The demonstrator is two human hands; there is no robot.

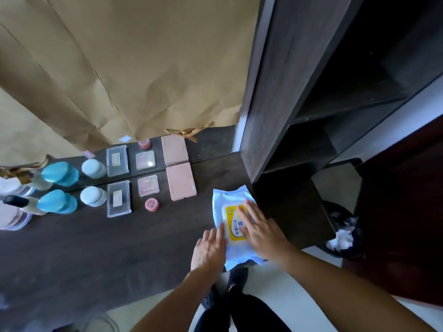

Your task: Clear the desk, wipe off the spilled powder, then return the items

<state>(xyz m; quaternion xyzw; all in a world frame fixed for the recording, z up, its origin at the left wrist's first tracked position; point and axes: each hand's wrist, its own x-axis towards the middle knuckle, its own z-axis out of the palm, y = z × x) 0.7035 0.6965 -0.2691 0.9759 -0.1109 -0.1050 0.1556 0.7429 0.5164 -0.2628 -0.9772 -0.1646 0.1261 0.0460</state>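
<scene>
Nearest: left hand (211, 248) flat, fingers straight, laid against the near-left edge of the wipes pack (230, 197). Right hand (262, 232) flat on top of it, fingers straight, pressing on the yellow lid (231, 219). Neither hand was curled round anything. The pack lay at the right end of the table (96, 248), near its front edge and just beside the foot of the dark shelf unit (287, 92).

Step in hand (judgement): working the pack's lid, either opening it for a wipe or pressing it closed; could not tell which. No powder patch could be made out on the dark top, so the wiping stage is uncertain. If a wipe is wanted, the next move calls for the left hand to steady the soft pack while the right lifts the flap and draws a single sheet.

Further back: pink round jar (151, 204), clear case (118, 198), pink box (181, 184) and blue-capped bottle (57, 202) stood along the rear, doubled in a mirror strip (211, 142). Brown paper (143, 68) covered the mirror above. A bin (335, 207) holding white crumpled material sat low on the right.
</scene>
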